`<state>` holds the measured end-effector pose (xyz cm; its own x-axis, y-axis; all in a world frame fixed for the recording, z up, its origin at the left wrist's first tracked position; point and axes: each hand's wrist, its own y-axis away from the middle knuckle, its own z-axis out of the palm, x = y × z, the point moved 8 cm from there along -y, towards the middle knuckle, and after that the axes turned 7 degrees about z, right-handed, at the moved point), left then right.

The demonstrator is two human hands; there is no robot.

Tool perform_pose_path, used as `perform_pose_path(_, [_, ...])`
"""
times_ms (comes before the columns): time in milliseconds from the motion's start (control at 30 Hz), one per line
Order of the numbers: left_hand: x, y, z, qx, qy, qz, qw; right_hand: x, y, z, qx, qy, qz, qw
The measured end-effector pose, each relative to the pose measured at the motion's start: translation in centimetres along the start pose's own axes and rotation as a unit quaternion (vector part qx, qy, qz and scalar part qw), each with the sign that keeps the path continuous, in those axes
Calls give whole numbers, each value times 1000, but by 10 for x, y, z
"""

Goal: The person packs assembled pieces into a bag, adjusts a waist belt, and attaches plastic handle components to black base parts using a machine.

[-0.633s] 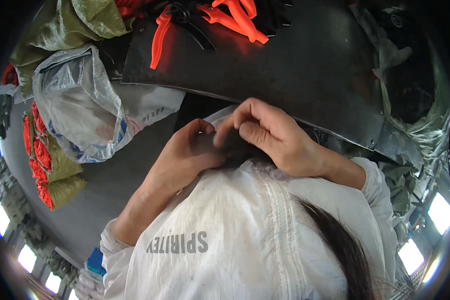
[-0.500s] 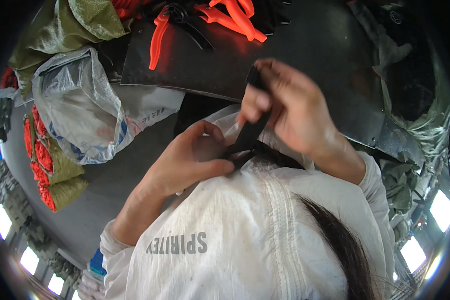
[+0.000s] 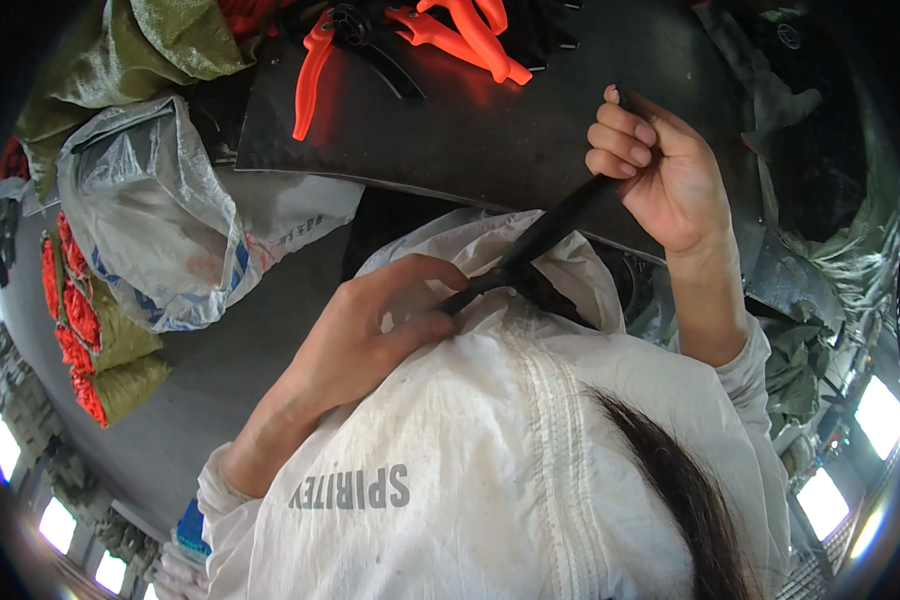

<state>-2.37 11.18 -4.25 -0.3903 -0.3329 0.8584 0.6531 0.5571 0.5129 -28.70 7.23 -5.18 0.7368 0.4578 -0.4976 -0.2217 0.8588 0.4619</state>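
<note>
A long black strip point(image 3: 555, 222), which looks like a strap or band, stretches diagonally in front of my white jacket point(image 3: 440, 430). Its upper right end is in the curled fingers of my right hand point(image 3: 675, 190), raised over the edge of the dark table point(image 3: 610, 110). Close to my chest, my left hand point(image 3: 370, 315) pinches the lower left end between thumb and fingers. Just beside the left fingertips the strip seems to fork, and a second black part point(image 3: 550, 290) runs down to the right against the jacket, partly hidden in its folds.
Orange-handled pruning shears point(image 3: 315, 75) and more orange handles point(image 3: 470, 45) lie on the table's far side. To the left are a translucent plastic bag point(image 3: 155, 220), olive sacks point(image 3: 125, 360) with red netting, and olive cloth point(image 3: 140, 50). More sacking point(image 3: 840, 250) hangs at the right.
My right hand has moved right and slightly up, drawing the black strip out long and straight. My left hand stays near the same spot, still pinching its end.
</note>
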Motion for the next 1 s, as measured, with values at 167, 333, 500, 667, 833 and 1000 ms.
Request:
perform_pose_path(167, [4,-6,12,-30,-19,40,999,17,-29,25,6,-19,-9,1000])
perform_pose_path(333, [11,-13,7,-84,-60,30,994,32,-65,62,-52,-2,23,998])
perform_pose_path(500, [27,-43,-7,46,-21,89,995,49,-68,86,-83,75,37,993])
perform_pose_path(667, [11,-52,-7,101,189,85,973,42,-43,60,-18,254,-16,967])
perform_pose_path(833, [18,-48,-17,179,116,122,969,98,13,48,-92,522,234,815])
perform_pose_path(1000, [18,-33,-16,105,-44,80,990,94,13,50,-84,559,215,797])
